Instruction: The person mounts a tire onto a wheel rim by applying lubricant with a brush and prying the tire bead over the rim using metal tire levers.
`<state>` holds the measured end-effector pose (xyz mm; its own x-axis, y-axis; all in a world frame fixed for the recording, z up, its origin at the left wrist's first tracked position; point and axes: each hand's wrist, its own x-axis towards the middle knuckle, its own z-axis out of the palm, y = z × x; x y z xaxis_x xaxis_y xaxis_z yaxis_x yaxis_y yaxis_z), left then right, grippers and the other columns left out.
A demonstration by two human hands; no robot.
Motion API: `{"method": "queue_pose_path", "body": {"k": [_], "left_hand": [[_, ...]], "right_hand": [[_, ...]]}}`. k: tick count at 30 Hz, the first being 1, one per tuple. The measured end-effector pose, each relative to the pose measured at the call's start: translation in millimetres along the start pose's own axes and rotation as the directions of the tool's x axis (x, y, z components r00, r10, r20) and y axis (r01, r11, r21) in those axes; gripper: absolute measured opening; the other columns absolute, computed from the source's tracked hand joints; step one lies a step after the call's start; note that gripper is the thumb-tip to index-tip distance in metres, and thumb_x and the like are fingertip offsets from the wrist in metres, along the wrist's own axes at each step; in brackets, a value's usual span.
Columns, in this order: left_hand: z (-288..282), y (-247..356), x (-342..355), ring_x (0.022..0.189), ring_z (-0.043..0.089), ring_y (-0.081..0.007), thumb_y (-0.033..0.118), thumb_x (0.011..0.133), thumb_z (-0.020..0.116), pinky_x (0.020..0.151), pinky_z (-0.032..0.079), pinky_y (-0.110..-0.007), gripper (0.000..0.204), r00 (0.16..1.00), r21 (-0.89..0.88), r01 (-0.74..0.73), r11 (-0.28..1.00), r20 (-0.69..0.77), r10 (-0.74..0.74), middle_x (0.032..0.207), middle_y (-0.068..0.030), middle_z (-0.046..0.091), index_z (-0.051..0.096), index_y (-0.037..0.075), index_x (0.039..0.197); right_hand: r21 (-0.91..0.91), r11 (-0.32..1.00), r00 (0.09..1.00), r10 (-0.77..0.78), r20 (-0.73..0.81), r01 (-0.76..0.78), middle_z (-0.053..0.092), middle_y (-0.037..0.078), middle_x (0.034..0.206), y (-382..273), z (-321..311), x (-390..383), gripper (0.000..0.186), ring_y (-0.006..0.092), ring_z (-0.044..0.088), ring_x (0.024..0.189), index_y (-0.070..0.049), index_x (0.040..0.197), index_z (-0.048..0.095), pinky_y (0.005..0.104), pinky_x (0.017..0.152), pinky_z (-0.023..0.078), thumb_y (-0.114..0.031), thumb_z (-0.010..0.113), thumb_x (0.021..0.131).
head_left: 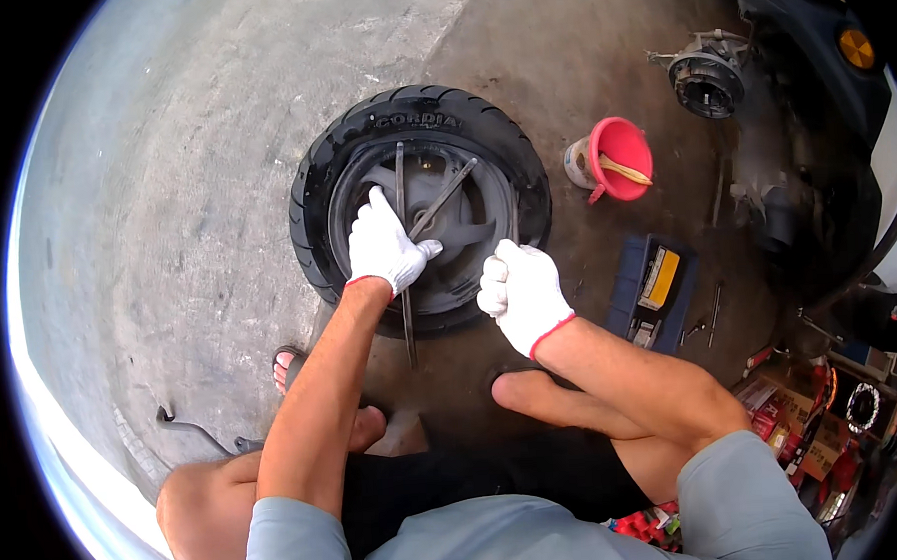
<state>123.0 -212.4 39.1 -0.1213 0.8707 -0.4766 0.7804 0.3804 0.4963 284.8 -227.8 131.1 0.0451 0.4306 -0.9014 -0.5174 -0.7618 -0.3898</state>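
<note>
The wheel (450, 208), ringed by a black tire (312, 206), lies flat on the floor (214, 190) before the person. The left hand (385, 251) rests over a long bar (400, 177) — its grip loose, thumb apart from fingers — beside a slanting bar (449, 193). The right hand (524, 295) has its grip clamped on a third bar (515, 219) at the wheel's right. A pink bucket (620, 135) stands nearby.

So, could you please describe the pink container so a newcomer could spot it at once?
Find the big black tyre on the floor. Just right of it sits the round pink container, with a long pale item inside. Its bright colour sets it apart from the blue case.
</note>
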Motion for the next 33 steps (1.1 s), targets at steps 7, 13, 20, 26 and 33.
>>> {"method": "queue_pose_path", "body": {"k": [7, 13, 20, 26, 33], "left_hand": [[-10.1, -7.1, 1.5, 0.122, 0.054, -0.0414, 0.042, 0.066, 0.090, 0.105, 0.045, -0.043, 0.118, 1.000, -0.020, 0.002, 1.000, 0.029, -0.001, 0.134, -0.0300, 0.049, 0.023, -0.006, 0.150], [-2.1, 1.9, 3.5, 0.123, 0.053, -0.0420, 0.044, 0.066, 0.090, 0.106, 0.044, -0.043, 0.120, 0.999, -0.049, -0.037, 0.998, 0.022, 0.038, 0.136, -0.0294, 0.049, 0.022, -0.005, 0.151], [-3.1, -11.0, 0.3, 0.125, 0.053, -0.0421, 0.047, 0.065, 0.089, 0.107, 0.044, -0.042, 0.122, 0.999, -0.010, -0.026, 1.000, 0.032, 0.027, 0.138, -0.0311, 0.048, 0.021, -0.007, 0.152], [-4.3, -8.2, 0.4, 0.125, 0.053, -0.0422, 0.045, 0.065, 0.089, 0.107, 0.044, -0.042, 0.120, 1.000, 0.007, -0.023, 1.000, 0.022, 0.023, 0.137, -0.0323, 0.049, 0.023, -0.009, 0.150], [-1.5, -4.9, 1.6, 0.124, 0.054, -0.0424, 0.044, 0.065, 0.090, 0.106, 0.044, -0.042, 0.118, 0.999, 0.004, -0.041, 0.999, 0.026, 0.040, 0.136, -0.0325, 0.050, 0.025, -0.009, 0.148]], "right_hand": [[-0.415, 0.839, 0.926, -0.376, 0.022, 0.351, 0.052, 0.005, 0.065, 74.7, -53.8, 39.6, 0.021, 0.0149, 0.049, 0.048, -0.006, 0.091, 0.045, 0.0317, 0.042, 0.040, -0.024, 0.050, 0.101], [-0.861, 0.317, 0.765, -0.633, 0.119, 0.397, 0.066, 0.027, 0.090, 131.2, -141.0, 82.4, 0.023, 0.0497, 0.062, 0.088, -0.006, 0.105, 0.056, 0.0553, 0.073, 0.047, -0.028, 0.051, 0.101], [-0.935, 0.089, 0.749, -0.626, 0.216, 0.344, 0.065, 0.016, 0.074, 40.6, -180.3, -12.9, 0.025, 0.0283, 0.064, 0.067, -0.003, 0.102, 0.069, 0.0399, 0.064, 0.049, -0.025, 0.057, 0.096], [-0.938, 0.319, 0.961, -0.274, 0.045, 0.135, 0.063, 0.010, 0.067, -24.4, -185.4, -31.2, 0.027, 0.0165, 0.057, 0.056, -0.002, 0.094, 0.071, 0.0326, 0.056, 0.046, -0.021, 0.052, 0.097], [-0.867, 0.268, 0.878, -0.361, 0.314, 0.421, 0.067, 0.013, 0.074, -18.4, -210.6, 30.4, 0.024, 0.0186, 0.063, 0.064, 0.002, 0.090, 0.069, 0.0335, 0.063, 0.051, -0.013, 0.050, 0.094]]}}
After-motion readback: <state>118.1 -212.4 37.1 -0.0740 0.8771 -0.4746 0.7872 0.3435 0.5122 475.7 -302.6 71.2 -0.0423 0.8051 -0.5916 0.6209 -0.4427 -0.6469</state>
